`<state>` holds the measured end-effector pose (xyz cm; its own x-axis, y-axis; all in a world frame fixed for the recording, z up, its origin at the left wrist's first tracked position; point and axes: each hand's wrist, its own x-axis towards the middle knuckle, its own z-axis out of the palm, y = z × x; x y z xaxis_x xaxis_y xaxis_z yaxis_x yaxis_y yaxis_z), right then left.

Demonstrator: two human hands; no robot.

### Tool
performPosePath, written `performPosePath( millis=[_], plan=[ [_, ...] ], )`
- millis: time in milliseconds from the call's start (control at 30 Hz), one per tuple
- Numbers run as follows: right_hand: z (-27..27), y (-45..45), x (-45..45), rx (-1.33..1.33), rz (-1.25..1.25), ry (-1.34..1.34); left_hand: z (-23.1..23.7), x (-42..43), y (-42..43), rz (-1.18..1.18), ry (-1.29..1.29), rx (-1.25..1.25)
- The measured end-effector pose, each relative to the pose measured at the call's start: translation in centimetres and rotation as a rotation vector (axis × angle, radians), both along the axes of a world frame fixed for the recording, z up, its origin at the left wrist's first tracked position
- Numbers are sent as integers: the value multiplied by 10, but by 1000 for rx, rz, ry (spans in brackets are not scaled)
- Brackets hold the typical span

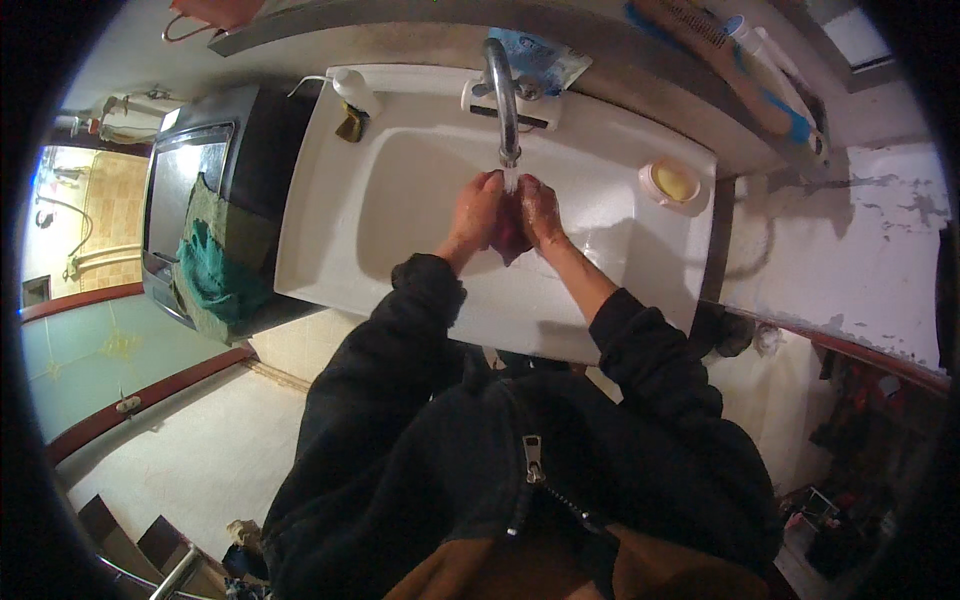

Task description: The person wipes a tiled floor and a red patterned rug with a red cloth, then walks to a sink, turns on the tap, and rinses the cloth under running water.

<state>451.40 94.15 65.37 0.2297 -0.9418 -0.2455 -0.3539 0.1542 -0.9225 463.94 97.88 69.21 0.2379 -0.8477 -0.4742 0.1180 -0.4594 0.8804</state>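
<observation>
Water runs from a curved chrome faucet (504, 97) into a white sink (405, 202). Under the stream, my left hand (478, 212) and my right hand (540, 210) hold a dark red, wet item (510, 236) between them, perhaps a cloth; its kind is not clear. It hangs a little below my fingers, over the basin. Both sets of fingertips are close to the spout, and the fingers partly hide the item. Black sleeves cover my forearms down to near the wrists.
A pink dish with yellow soap (673, 182) sits on the sink's right rim. At the back left corner stand a white pump bottle (352, 90) and a small sponge (351, 126). Left of the sink is a black appliance (259, 150) with a green cloth (217, 277) on it. A shelf (420, 13) runs above.
</observation>
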Motion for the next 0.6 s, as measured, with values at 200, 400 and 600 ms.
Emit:
performPosePath(
  millis=[200,400,600],
  plan=[
    [12,-23,-41,-591,283,408,-28,30,24,-249,-517,-274],
    [27,-16,-55,123,24,-303,-43,41,64,-774,-536,-115],
    [94,16,-46,193,9,-564,-45,36,33,-421,-839,-381]
  ],
)
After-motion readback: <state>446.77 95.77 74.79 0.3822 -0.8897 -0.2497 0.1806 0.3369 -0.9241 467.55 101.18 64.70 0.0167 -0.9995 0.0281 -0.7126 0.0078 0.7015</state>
